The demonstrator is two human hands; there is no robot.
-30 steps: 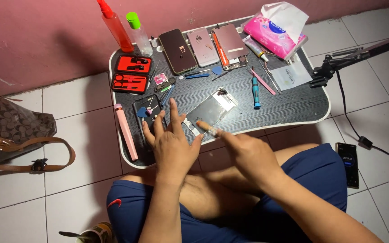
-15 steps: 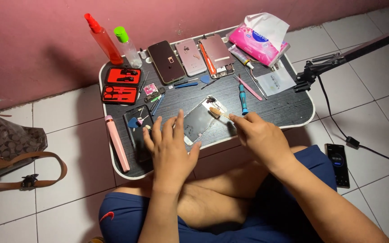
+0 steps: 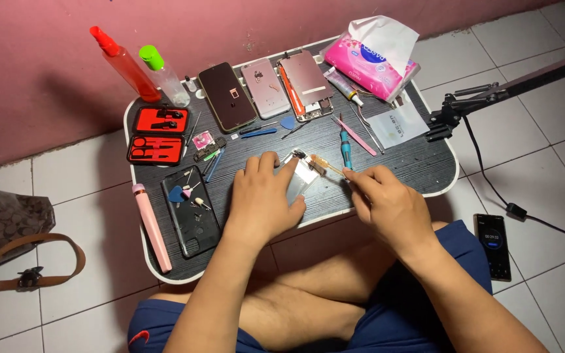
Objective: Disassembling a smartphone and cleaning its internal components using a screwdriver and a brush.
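A silvery phone part (image 3: 301, 175) is pinned flat to the dark worktop (image 3: 420, 167) by the left hand (image 3: 263, 202), fingers spread to steady it. A thin tool (image 3: 325, 165) is pinched in the right hand (image 3: 390, 202), tip at the part's upper edge. Phones, screwdriver, tweezers etc. lie within reach.

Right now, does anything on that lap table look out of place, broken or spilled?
Nothing is spilled. One oddity: the rose-gold phone at the far edge lies opened, its insides showing. Another phone lies off the table, on the floor tiles by the right knee.
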